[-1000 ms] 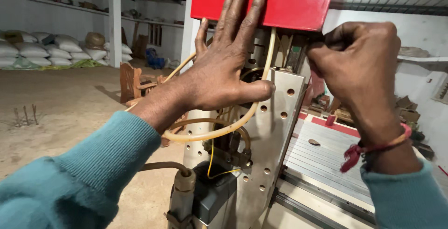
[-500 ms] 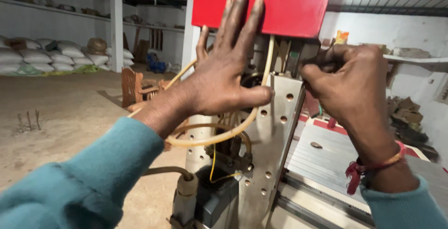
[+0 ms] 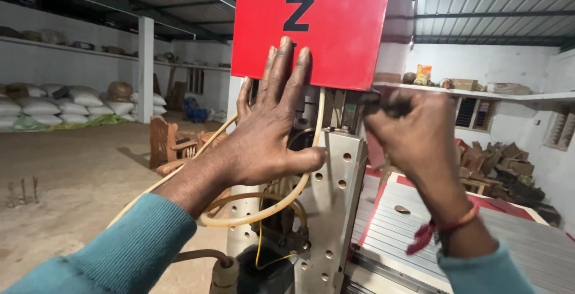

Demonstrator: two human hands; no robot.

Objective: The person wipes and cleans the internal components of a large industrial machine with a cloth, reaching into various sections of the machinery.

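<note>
My left hand [image 3: 266, 132] lies flat and spread against the machine head, fingertips on the lower edge of its red cover [image 3: 314, 27] and thumb on the drilled metal plate [image 3: 332, 204]. A yellowish hose [image 3: 263, 216] loops under that hand. My right hand [image 3: 413, 141] is closed around a small dark part [image 3: 383, 103] just under the red cover, to the right of the plate; blur hides what the part is. A red thread band sits on my right wrist. Both sleeves are teal.
The slotted grey machine bed [image 3: 527, 240] with red trim lies at lower right. Wooden chair pieces [image 3: 171, 144] stand behind the machine on the dirt floor. White sacks [image 3: 66, 105] line the far left wall. Wood scraps [image 3: 503, 162] pile at right under a shelf.
My right hand has dropped slightly and shifted left toward the machine head, still clenched. My left hand stays pressed in the same place. The view has tilted up a little.
</note>
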